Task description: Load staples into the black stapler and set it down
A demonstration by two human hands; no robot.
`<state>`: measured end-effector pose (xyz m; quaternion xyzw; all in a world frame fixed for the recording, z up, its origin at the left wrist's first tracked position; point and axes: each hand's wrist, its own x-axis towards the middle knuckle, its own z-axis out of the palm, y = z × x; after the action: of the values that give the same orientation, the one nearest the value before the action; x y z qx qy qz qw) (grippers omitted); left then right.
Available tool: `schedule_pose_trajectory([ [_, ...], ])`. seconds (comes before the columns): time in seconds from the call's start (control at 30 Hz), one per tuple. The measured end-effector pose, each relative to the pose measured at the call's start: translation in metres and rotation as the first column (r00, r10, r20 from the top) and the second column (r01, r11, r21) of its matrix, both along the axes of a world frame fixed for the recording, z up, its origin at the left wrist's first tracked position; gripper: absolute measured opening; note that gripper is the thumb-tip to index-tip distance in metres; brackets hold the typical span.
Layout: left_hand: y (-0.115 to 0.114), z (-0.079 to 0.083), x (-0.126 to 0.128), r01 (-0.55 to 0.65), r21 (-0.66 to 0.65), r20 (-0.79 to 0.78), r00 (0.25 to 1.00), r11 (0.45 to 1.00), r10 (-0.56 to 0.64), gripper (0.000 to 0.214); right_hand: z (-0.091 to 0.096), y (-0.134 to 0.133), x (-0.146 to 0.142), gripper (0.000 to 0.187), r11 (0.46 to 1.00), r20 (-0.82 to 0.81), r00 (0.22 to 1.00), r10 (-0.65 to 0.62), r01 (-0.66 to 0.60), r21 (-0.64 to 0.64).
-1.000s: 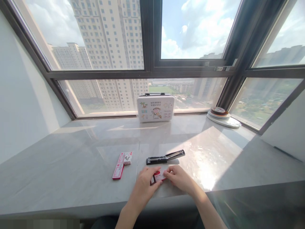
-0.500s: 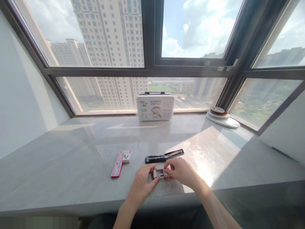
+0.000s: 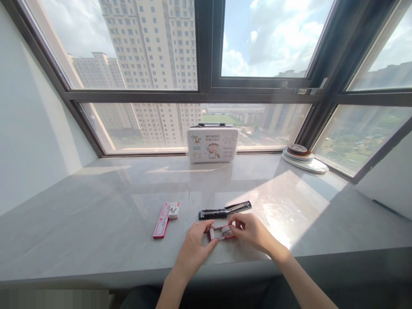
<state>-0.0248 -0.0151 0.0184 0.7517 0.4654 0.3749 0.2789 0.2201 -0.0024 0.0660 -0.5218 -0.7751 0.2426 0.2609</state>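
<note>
Below the stapler, my left hand (image 3: 195, 241) grips the left end of a small red-and-white box (image 3: 212, 234) between thumb and fingers. The box is open on top, and part of its inside shows. My right hand (image 3: 247, 231) is closed in a pinch at the box's right end, where a small pale grey piece (image 3: 225, 230) shows by the fingertips. Whether the fingers hold that piece or the box's edge, I cannot tell. Just beyond both hands lies a black stapler (image 3: 212, 213), opened out, its metal channel showing.
To the left lie a long pink-and-white box (image 3: 160, 228) and a small white box (image 3: 174, 210) with a stapler picture. A white case (image 3: 212, 146) with cartoon prints stands against the window. Stacked round plates or mats (image 3: 299, 156) sit at the back right corner.
My right hand has shifted slightly right along the small box, and a pale grey piece now shows by its fingertips. My left hand keeps its grip. The whole view has shifted a little.
</note>
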Motion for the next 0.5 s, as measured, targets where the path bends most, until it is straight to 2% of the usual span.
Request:
schedule_pose_trajectory([
  [0.1, -0.001, 0.002, -0.004, 0.01, 0.001, 0.004, 1.0, 1.0, -0.01, 0.052, -0.007, -0.008, 0.018, 0.022, 0.999, -0.059, 0.998, -0.035, 0.034, -0.014],
  [0.2, -0.001, 0.005, -0.009, -0.052, -0.044, 0.002, 0.999, 0.998, 0.052, 0.045, -0.012, -0.012, 0.026, 0.029, 0.997, -0.093, 0.994, -0.059, 0.055, -0.051],
  [0.3, 0.0, 0.007, -0.006, -0.13, -0.104, -0.03, 0.991, 0.986, 0.128, 0.032, -0.015, -0.012, 0.025, 0.038, 0.994, -0.102, 0.994, -0.035, 0.024, -0.103],
  [0.5, -0.005, 0.005, 0.018, -0.09, -0.119, -0.001, 0.996, 0.989, 0.091, 0.023, -0.012, -0.017, 0.01, 0.037, 0.994, -0.073, 0.997, -0.035, 0.027, -0.106],
])
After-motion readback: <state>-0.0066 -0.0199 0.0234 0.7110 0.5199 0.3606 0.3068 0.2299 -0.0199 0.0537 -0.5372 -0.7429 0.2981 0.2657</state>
